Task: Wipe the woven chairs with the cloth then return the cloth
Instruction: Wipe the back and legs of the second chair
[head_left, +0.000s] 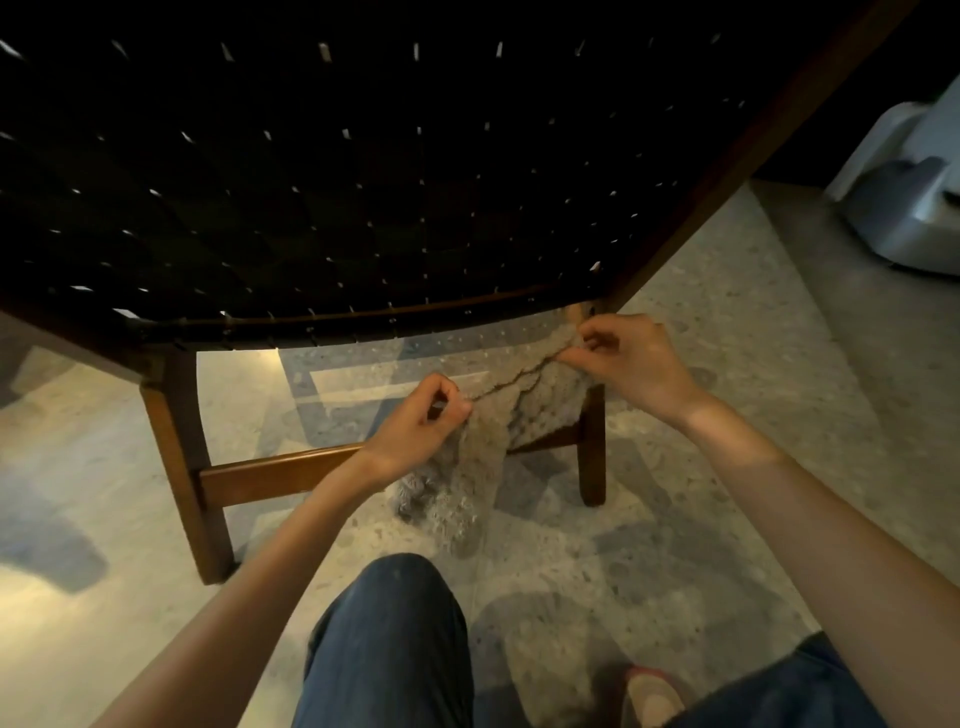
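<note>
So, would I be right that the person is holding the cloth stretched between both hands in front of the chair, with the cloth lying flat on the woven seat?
Not quite. The head view shows the cloth pinched between the left hand and right hand in front of the chair, but it hangs in the air below the seat's front edge, not flat on the weave.

You have one woven chair (332, 171) ahead, with three wooden legs (187, 457) in view, one shaggy cloth (483, 436), your two hands, left hand (415, 426) and right hand (631, 364), and one grey appliance (904, 208) at far right
</note>
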